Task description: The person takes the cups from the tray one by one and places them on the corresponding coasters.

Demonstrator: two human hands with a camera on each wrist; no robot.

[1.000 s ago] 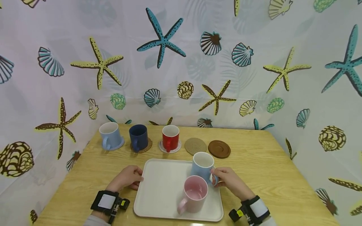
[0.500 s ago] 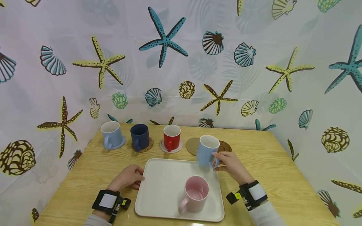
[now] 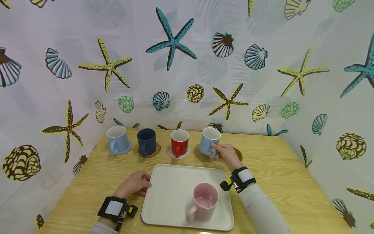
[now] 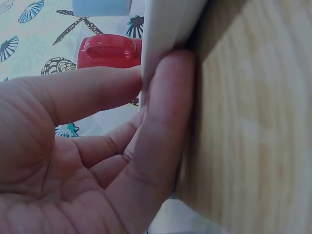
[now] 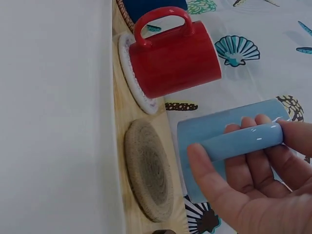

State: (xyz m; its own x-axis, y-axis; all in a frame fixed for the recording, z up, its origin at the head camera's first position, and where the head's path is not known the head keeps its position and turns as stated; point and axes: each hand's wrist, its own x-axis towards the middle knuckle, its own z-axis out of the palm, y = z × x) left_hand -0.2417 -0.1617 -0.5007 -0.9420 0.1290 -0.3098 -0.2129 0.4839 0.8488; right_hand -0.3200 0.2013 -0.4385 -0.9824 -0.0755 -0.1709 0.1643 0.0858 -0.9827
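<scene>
My right hand [image 3: 227, 156] grips a light blue mug [image 3: 206, 145] by its handle [image 5: 243, 141]. The mug is upright over a beige woven coaster [image 3: 201, 156]; the right wrist view shows a gap between mug base and coaster. My left hand [image 3: 135, 184] pinches the left rim of a white tray [image 3: 166, 195], with the thumb [image 4: 107, 90] and a finger on either side of the rim in the left wrist view. On the tray's right half stands a pink mug [image 3: 204, 203], handle toward the front left.
Along the back stand another light blue mug [image 3: 119, 141] on a blue coaster, a navy mug [image 3: 147, 141] on a woven coaster, and a red mug [image 3: 179, 143] on a white coaster. A brown coaster [image 3: 239, 154] lies partly behind my right hand. A patterned curtain [image 3: 181, 78] hangs behind the table.
My right hand has lifted the light blue mug off the tray and carried it back to above the beige coaster. The left hand stays at the tray's rim.
</scene>
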